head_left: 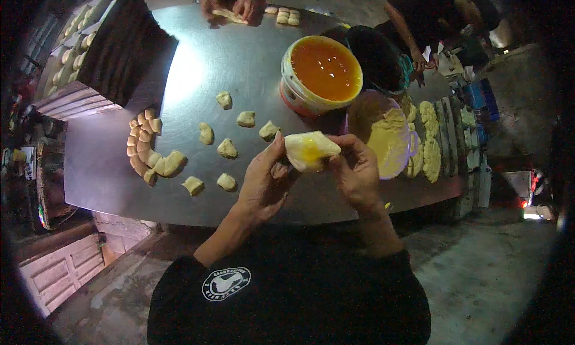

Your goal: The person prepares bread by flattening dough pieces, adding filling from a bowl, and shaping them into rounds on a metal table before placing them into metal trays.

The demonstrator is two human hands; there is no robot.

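Both my hands hold one flattened piece of pale dough (304, 145) above the near part of the metal table. A glossy yellow smear lies on its face. My left hand (263, 180) is closed on its left edge, and my right hand (358, 176) pinches its right corner between thumb and fingers. Several loose dough pieces (227, 148) are scattered on the table to the left. Beyond the right hand stands a white bucket (294, 96) filled with orange-yellow liquid (326, 68). Beside that hand, a purple-rimmed bowl (413, 144) contains a pale yellow creamy mass (386, 138).
A curved row of dough pieces (142, 142) lies at the table's left. Stacked wooden trays (114, 57) with dough balls rise behind it. Across the table, another person's hands (233, 9) handle dough. A second person (419, 30) bends at the far right, beyond lumpy dough strips (430, 144).
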